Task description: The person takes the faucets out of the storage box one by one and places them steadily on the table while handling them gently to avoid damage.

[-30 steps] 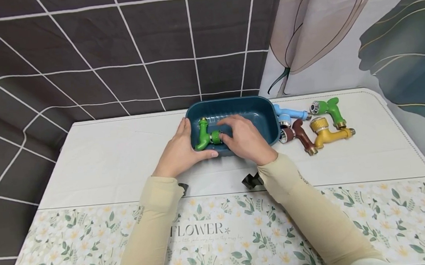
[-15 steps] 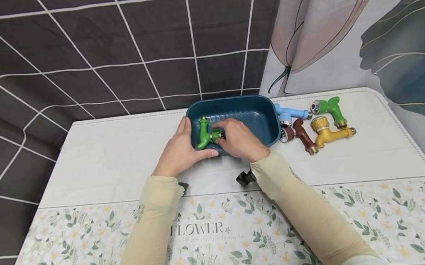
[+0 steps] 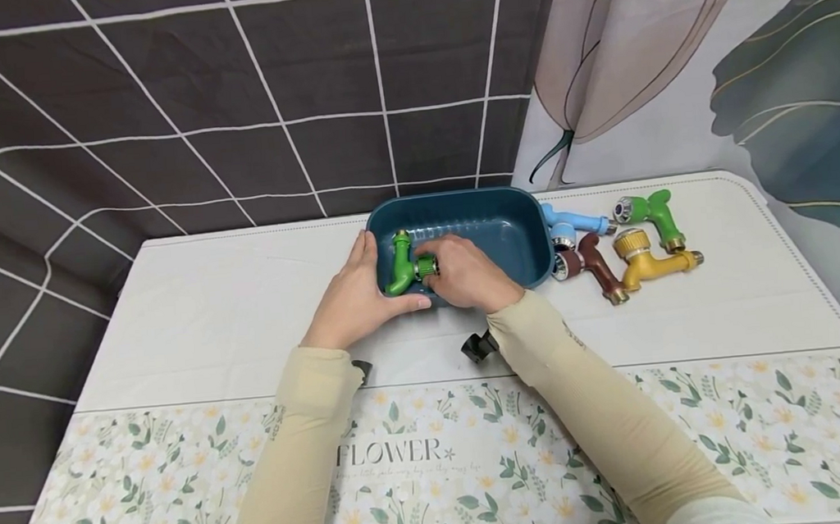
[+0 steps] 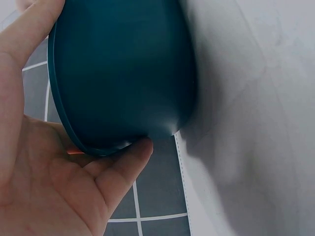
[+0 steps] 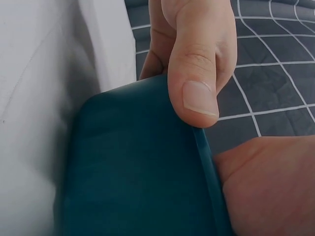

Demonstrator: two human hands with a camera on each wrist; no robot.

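A dark teal plastic tub stands at the table's back edge. My left hand holds its left end, thumb along the front rim and fingers against the end wall; the left wrist view shows this hand around the tub's corner. Inside the tub, at the left, lies a green tap with a brass threaded end pointing away. My right hand reaches over the front rim and pinches the tap's ribbed knob. In the right wrist view the right hand is mostly hidden behind the tub wall.
Right of the tub lie a blue tap, a brown tap, a yellow tap and another green tap. Black wrist mounts hang under the wrists. A tiled-pattern cloth rises directly behind the table.
My right hand has moved slightly left and its fingers have closed on the green tap's knob. The left hand, the tub and the taps outside it have stayed in place.
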